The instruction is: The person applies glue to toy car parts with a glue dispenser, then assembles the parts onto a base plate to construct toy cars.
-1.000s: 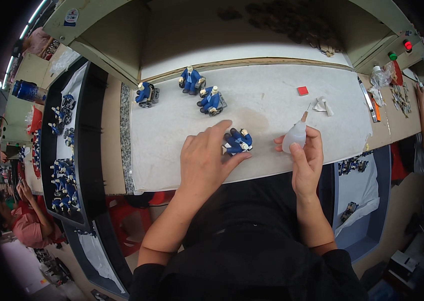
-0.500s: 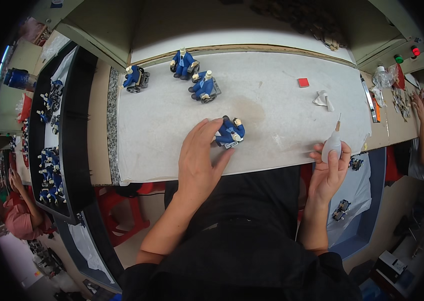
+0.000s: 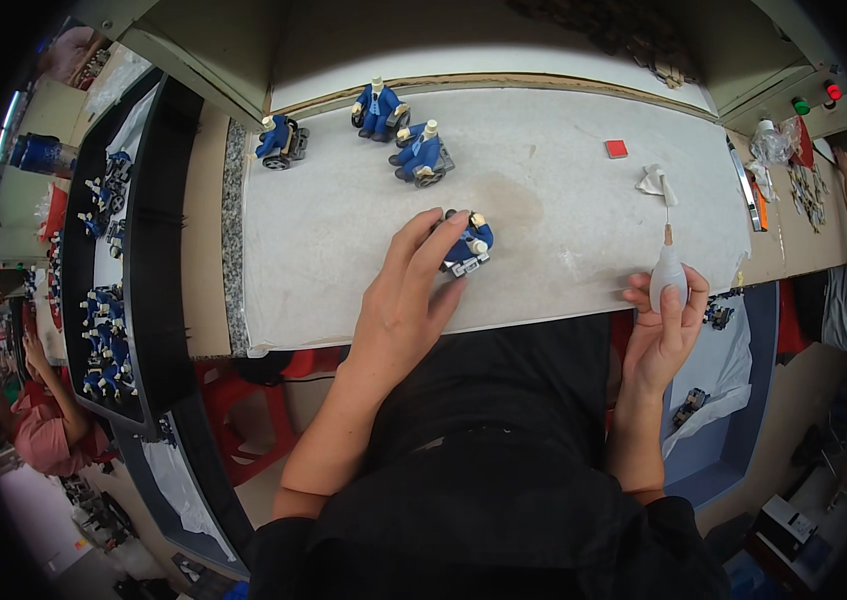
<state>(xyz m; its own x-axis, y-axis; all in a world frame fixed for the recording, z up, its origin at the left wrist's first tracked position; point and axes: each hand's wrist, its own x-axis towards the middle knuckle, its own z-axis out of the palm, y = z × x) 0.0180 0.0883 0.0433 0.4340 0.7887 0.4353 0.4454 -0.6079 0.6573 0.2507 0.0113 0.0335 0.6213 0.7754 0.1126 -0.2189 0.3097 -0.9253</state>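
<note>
My left hand (image 3: 405,295) is curled round a small figurine in a blue suit (image 3: 467,243), seated in a grey wheelchair. Fingers lie over its far side and the thumb is by the chair; part of it is hidden. To the right, my right hand (image 3: 665,330) grips a white squeeze bottle (image 3: 667,281) with a thin needle tip pointing up and away. Beyond my left hand stand similar seated figurines: one at the far left (image 3: 280,143), one at the back (image 3: 378,110) and one nearer (image 3: 422,155).
White paper (image 3: 563,235) covers the bench. A red square (image 3: 615,149) and crumpled tissue (image 3: 656,184) lie at the right. A black tray (image 3: 158,250) of figurines stands left, a blue-grey bin (image 3: 743,440) lower right. Other people sit at both sides.
The bench has shifted slightly in view. The figurine has turned a little under my left hand, and the bottle now stands more upright, its needle near the tissue in view.
</note>
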